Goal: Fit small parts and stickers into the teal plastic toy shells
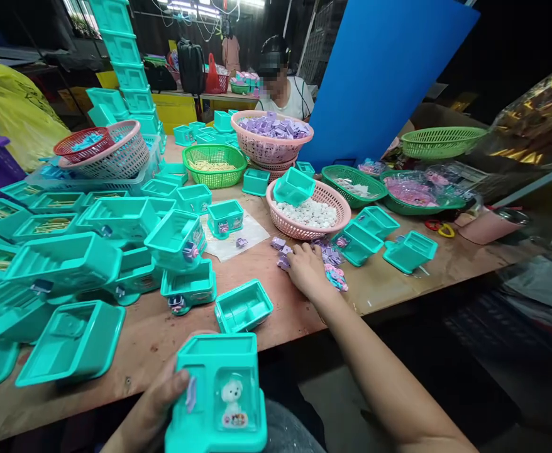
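My left hand is closed around a turquoise plastic toy body, close to me at the table's front edge. A white puppy figure shows in its window, and a small purple piece sits on its side near my thumb. Across the table, my right hand rests among small purple plastic pieces, fingers bent down and tips hidden. I cannot see what they pinch. Pink and blue small parts lie beside that wrist. Another turquoise body stands open side up between my hands.
Many turquoise bodies crowd the left side; more are stacked behind. A pink basket of white pieces stands beyond my right hand, near a green basket and a basket of purple pieces. Another person sits opposite.
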Demonstrator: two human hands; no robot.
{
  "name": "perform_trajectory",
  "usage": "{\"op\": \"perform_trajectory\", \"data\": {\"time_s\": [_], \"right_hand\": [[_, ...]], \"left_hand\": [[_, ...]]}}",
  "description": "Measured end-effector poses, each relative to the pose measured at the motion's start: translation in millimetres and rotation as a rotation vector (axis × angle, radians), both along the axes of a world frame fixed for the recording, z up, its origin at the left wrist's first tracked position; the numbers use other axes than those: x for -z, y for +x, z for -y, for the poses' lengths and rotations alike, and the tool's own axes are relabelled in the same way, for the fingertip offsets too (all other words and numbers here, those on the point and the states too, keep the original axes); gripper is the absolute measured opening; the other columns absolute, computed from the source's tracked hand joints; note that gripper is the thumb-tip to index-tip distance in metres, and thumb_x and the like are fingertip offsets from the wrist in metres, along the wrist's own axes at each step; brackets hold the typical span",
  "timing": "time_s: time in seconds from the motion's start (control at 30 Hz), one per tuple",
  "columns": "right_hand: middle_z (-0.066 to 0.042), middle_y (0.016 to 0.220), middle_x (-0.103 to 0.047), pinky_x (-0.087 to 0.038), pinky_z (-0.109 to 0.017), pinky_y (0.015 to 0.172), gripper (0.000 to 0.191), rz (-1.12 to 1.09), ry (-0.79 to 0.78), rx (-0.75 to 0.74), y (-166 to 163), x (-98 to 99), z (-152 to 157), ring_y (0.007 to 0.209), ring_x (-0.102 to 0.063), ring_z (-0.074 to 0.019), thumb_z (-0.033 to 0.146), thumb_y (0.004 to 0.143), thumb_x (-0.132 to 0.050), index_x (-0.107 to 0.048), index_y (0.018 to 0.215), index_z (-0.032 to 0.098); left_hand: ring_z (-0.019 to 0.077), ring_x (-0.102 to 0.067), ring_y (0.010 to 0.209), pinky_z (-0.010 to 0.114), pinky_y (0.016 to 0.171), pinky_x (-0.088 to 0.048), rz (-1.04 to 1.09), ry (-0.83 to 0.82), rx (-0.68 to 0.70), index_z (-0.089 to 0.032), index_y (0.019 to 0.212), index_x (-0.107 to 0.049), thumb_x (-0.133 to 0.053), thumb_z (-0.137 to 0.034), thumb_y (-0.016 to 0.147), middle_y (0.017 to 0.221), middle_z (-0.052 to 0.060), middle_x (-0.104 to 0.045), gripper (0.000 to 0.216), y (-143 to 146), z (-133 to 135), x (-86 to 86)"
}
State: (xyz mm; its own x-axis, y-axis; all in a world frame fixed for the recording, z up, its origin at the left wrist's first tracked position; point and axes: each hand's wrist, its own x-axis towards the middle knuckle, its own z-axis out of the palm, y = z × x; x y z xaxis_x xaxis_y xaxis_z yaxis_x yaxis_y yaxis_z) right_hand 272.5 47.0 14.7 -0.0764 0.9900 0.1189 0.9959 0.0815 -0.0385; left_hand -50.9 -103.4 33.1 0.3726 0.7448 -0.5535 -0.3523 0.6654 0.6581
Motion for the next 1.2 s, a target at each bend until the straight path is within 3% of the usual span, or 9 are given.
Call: {"op": "perform_trajectory", "data": {"time_s": [0.1,0.3,0.5,0.63,0.73,0.87,0.97,1.1,1.2], "right_hand": [[-0.020,0.119,-0.066,-0.038,-0.049,0.097,0.020,-0.019,-0.001,-0.072,-10,10.3,8,0.111,-0.054,-0.0339,0.017,0.096,-0.054,-0.074,0.097,0.016],[-0.007,0.097,-0.067,-0.044,-0.031,0.081,0.006,-0.088,-0.047,-0.172,-19,26.5,16,0.092,-0.060,-0.0222,0.017,0.093,-0.062,-0.067,0.096,0.019],[-0.018,0.125,-0.062,-0.046,-0.046,0.097,0.034,-0.097,0.108,-0.079,-15,39.8,44,0.114,-0.053,-0.0319,0.008,0.098,-0.040,-0.063,0.123,0.015],[-0.014,0.136,-0.063,-0.045,-0.055,0.108,0.047,-0.180,0.168,-0.210,-21,63.0,86,0.130,-0.049,-0.0341,0.005,0.093,-0.042,-0.065,0.129,0.022],[-0.012,0.143,-0.059,-0.043,-0.057,0.112,0.051,-0.433,0.253,-0.262,-21,54.7,92,0.139,-0.046,-0.0322,0.005,0.089,-0.042,-0.064,0.131,0.024],[-0.014,0.139,-0.060,-0.041,-0.050,0.114,0.045,-0.754,0.185,-0.184,-24,8.5,23,0.134,-0.053,-0.0270,0.009,0.093,-0.038,-0.068,0.125,0.020],[-0.008,0.119,-0.072,-0.054,-0.036,0.097,0.032,-0.740,-0.028,-0.299,-40,-19.1,-59,0.110,-0.068,-0.0219,0.012,0.089,-0.051,-0.077,0.106,0.021],[0.003,0.072,-0.074,-0.052,-0.021,0.064,0.019,-0.636,-0.389,-0.398,-70,-22.6,-131,0.066,-0.068,-0.0143,0.005,0.060,-0.078,-0.077,0.071,0.020],[0.007,0.056,-0.065,-0.045,-0.018,0.058,0.020,-0.602,-0.477,-0.361,-78,-12.3,-138,0.057,-0.061,-0.0110,0.000,0.054,-0.078,-0.070,0.059,0.018]], "left_hand": [[0.0383,-0.074,0.103,0.050,0.090,-0.059,0.121,0.067,0.150,-0.021,0.125,-0.067,-0.083,-0.059,0.066,0.105,0.013,-0.079,0.072,9,-4,14.8],[0.0320,-0.073,0.101,0.039,0.083,-0.057,0.164,0.200,0.311,-0.020,0.120,-0.063,-0.081,-0.058,0.071,0.109,0.012,-0.076,0.065,29,-22,29.6],[0.0330,-0.068,0.118,0.045,0.101,-0.053,0.066,0.283,0.038,-0.021,0.126,-0.060,-0.077,-0.053,0.080,0.127,0.012,-0.072,0.059,53,-50,28.9],[0.0324,-0.066,0.123,0.048,0.107,-0.051,-0.038,0.270,-0.076,-0.021,0.127,-0.060,-0.077,-0.050,0.082,0.130,0.010,-0.072,0.057,48,-54,27.3],[0.0335,-0.066,0.125,0.049,0.108,-0.052,-0.067,0.172,-0.138,-0.021,0.130,-0.061,-0.074,-0.053,0.083,0.132,0.010,-0.072,0.058,36,-48,29.8],[0.0366,-0.062,0.130,0.053,0.112,-0.048,-0.016,0.086,-0.174,-0.024,0.134,-0.062,-0.073,-0.053,0.083,0.131,0.006,-0.073,0.060,36,-43,30.6],[0.0388,-0.062,0.130,0.057,0.113,-0.046,0.087,0.110,-0.102,-0.024,0.136,-0.061,-0.075,-0.055,0.081,0.130,0.010,-0.074,0.065,46,-46,26.4],[0.0398,-0.063,0.129,0.056,0.112,-0.047,0.091,0.159,-0.010,-0.025,0.133,-0.063,-0.077,-0.062,0.073,0.132,0.011,-0.072,0.072,46,-58,29.1],[0.0435,-0.060,0.130,0.059,0.115,-0.042,-0.035,0.197,-0.016,-0.025,0.124,-0.069,-0.075,-0.071,0.068,0.131,0.011,-0.072,0.072,35,-70,37.5]]}}
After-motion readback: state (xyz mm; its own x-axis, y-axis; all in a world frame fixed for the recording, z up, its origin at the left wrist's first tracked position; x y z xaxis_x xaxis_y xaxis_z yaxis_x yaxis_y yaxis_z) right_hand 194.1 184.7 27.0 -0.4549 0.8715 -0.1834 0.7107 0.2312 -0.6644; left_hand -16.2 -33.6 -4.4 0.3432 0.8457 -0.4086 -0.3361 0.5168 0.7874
